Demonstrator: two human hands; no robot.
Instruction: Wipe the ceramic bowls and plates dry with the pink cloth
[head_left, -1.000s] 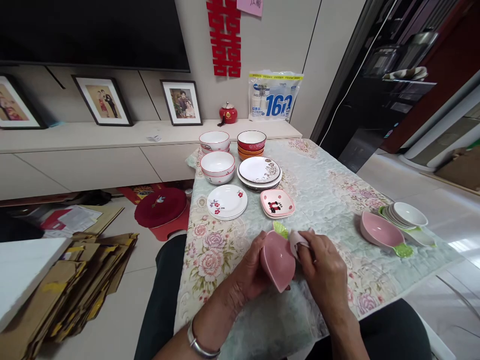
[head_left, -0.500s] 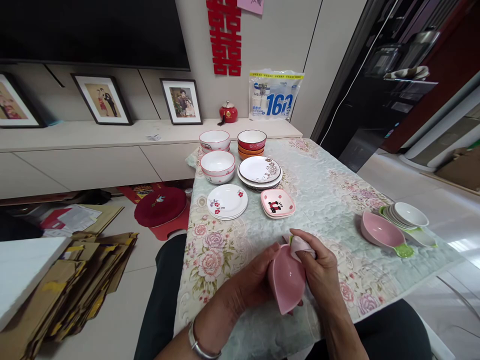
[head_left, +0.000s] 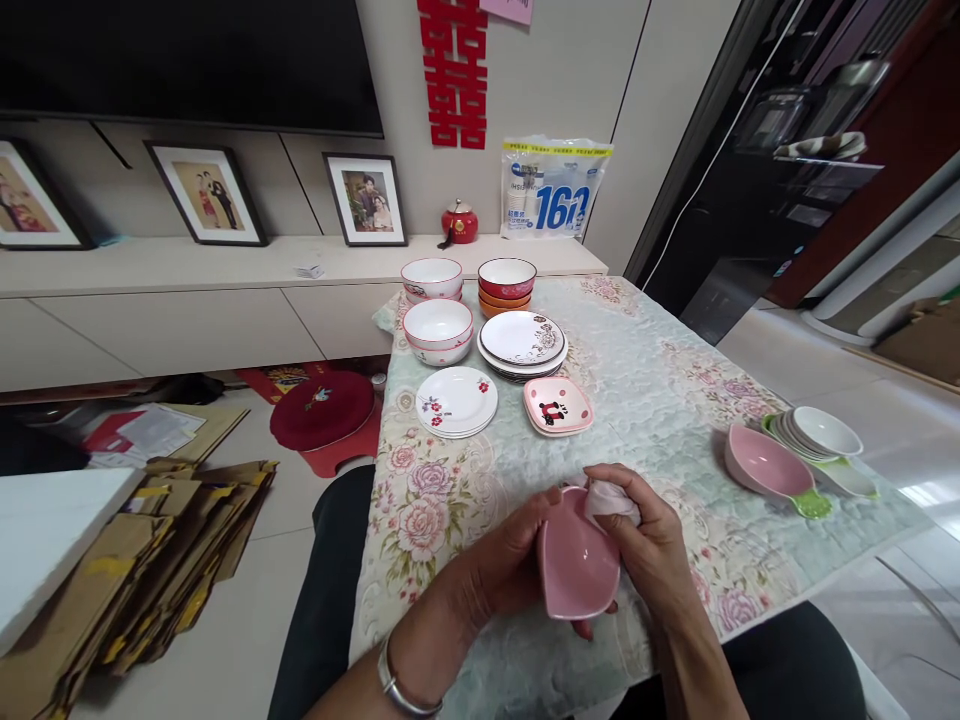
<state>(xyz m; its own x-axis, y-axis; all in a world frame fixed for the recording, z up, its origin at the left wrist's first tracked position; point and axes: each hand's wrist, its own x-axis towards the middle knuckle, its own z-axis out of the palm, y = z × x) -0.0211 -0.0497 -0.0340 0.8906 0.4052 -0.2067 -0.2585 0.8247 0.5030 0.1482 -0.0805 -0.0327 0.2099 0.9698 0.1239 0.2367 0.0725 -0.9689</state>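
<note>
Pink bowl [head_left: 579, 565]: 1 o'clock rim covered by the cloth [head_left: 611, 503]; underside concealed. Cloth: partly obscured by the right hand [head_left: 651, 530]. Left hand [head_left: 514, 560]: most fingers hidden behind the bowl. Television [head_left: 187, 65], 10 o'clock: cropped at top and left. Pink note [head_left: 510, 8], 12 o'clock: top cropped, lettering illegible. Bag [head_left: 555, 190], 1 o'clock: smallest print unreadable. Flattened cardboard [head_left: 127, 590], 8 o'clock: cut off at the lower edge.

head: worn on the person's head, above the near end of the floral tablecloth [head_left: 637, 360] | faces forward and down, across the cloth to the low white cabinet [head_left: 187, 340] and television [head_left: 187, 60] | held pink bowl [head_left: 581, 565] close below, cabinet and television farther off | wide view, sole camera
</note>
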